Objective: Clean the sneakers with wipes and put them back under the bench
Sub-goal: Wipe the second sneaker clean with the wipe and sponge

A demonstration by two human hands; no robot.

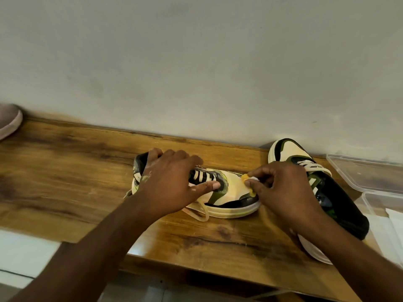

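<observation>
A cream, black and green sneaker (234,198) lies on the wooden bench (65,166), toe pointing right. My left hand (172,182) presses down over its laces and collar, thumb on the tongue. My right hand (283,188) pinches a small white wipe (254,178) against the toe cap. The second sneaker (340,201) stands to the right, toe toward the wall, partly hidden behind my right wrist.
A clear plastic container (368,173) with white wipes sits at the right edge of the bench. A pinkish shoe (8,120) pokes in at the far left. A pale wall runs along the back of the bench. Light floor shows below the front edge.
</observation>
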